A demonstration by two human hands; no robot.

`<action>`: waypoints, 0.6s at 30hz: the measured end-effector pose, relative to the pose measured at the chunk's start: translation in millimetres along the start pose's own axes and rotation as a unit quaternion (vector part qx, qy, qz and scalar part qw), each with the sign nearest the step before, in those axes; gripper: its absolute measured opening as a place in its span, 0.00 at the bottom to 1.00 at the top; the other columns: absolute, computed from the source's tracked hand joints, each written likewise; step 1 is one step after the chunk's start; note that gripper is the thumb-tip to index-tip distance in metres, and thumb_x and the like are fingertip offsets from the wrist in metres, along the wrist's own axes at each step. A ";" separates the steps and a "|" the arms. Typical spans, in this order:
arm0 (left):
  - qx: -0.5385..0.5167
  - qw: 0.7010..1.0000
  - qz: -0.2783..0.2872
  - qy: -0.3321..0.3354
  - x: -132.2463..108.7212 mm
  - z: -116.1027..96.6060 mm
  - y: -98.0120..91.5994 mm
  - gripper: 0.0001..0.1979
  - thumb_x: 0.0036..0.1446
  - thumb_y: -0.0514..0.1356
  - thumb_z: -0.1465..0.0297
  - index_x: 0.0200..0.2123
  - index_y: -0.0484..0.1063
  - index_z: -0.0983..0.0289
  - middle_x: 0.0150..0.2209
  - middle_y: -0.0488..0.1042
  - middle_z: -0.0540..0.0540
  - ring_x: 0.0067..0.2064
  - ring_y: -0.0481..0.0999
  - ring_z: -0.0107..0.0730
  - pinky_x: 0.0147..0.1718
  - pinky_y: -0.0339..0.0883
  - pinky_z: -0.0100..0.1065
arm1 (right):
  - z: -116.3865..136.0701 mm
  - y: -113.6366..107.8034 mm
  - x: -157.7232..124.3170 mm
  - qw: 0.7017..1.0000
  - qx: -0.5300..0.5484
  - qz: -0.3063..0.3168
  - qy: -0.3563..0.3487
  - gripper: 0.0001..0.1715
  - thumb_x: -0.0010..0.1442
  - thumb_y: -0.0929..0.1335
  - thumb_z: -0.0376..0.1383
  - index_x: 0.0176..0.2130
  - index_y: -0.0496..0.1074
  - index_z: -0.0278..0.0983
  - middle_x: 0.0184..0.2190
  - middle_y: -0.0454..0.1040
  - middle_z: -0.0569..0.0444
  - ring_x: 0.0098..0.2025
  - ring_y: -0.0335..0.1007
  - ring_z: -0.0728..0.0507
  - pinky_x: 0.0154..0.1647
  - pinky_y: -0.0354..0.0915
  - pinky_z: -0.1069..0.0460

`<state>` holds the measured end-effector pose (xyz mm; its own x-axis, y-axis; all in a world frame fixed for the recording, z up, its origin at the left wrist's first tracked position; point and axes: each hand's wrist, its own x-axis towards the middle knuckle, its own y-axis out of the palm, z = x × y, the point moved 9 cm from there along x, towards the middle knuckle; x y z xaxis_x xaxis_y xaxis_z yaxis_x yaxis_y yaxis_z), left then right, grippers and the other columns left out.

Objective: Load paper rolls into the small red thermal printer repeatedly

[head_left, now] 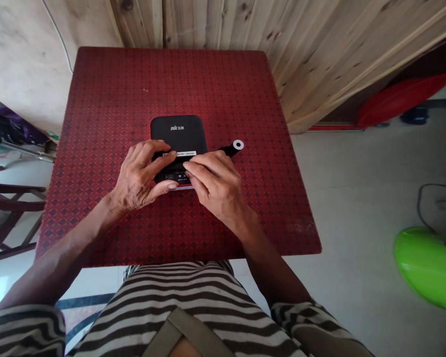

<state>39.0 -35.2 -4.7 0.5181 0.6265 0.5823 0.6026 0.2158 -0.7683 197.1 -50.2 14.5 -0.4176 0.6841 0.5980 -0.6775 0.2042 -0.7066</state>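
Observation:
A flat black device [178,130] with rounded corners, a pale logo and red sides lies on the table. Across it runs a white label strip [189,153], and nearer me is a dark recessed section [175,176] with small printed marks. My left hand [143,173] grips the device from the left, fingers on its top and thumb at its near edge. The fingertips of my right hand [217,181] are pinched together over the recessed section; what they hold is hidden. Just beyond that hand lies a black cylinder with a white ring end [238,145], partly covered.
The square table [223,94] has a red patterned top and stands near a wooden plank wall [223,25]. A wooden chair [13,213] is at the left. On the right are a green stool-like object [427,265] and a red round object [401,101].

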 end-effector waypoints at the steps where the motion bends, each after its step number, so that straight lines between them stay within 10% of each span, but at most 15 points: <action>1: 0.001 1.000 0.000 -0.004 -0.6 1.1 1.2 0.32 0.74 0.49 0.42 0.66 0.72 0.56 0.58 0.77 0.63 0.59 0.77 0.51 0.53 0.71 0.50 | 1.1 -1.0 0.3 1.000 -0.002 -0.006 -0.006 0.14 0.74 0.66 0.29 0.50 0.80 0.40 0.44 0.83 0.48 0.46 0.76 0.38 0.51 0.75 0.40; 6: 0.003 1.000 0.005 -0.016 -3.3 3.1 5.9 0.34 0.74 0.49 0.41 0.66 0.72 0.57 0.60 0.76 0.64 0.63 0.75 0.51 0.59 0.70 0.53 | 4.1 -11.2 -0.5 0.999 -0.008 -0.043 -0.028 0.12 0.74 0.67 0.29 0.53 0.78 0.39 0.45 0.83 0.47 0.47 0.78 0.39 0.53 0.78 0.41; 11: -0.018 1.000 -0.012 -0.022 -13.1 -3.4 -2.0 0.35 0.74 0.53 0.44 0.72 0.65 0.59 0.65 0.71 0.67 0.66 0.73 0.53 0.64 0.70 0.53 | -42.3 -20.2 -21.7 0.976 0.097 -0.150 0.126 0.11 0.76 0.68 0.39 0.56 0.77 0.44 0.47 0.83 0.50 0.47 0.82 0.42 0.48 0.79 0.45; 18: 0.043 0.995 -0.081 -0.047 -38.2 0.7 -9.0 0.33 0.68 0.66 0.50 0.68 0.66 0.59 0.62 0.74 0.64 0.62 0.77 0.50 0.62 0.74 0.49 | -87.9 31.3 -51.5 0.942 0.173 -0.156 0.240 0.17 0.79 0.62 0.47 0.51 0.76 0.43 0.46 0.84 0.50 0.48 0.82 0.42 0.52 0.77 0.44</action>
<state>13.4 -60.6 -20.2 0.3569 0.6444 0.6763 0.6177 0.3803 -0.6883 250.5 -17.5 -71.7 0.1012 0.8836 0.4571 -0.9138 0.2643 -0.3085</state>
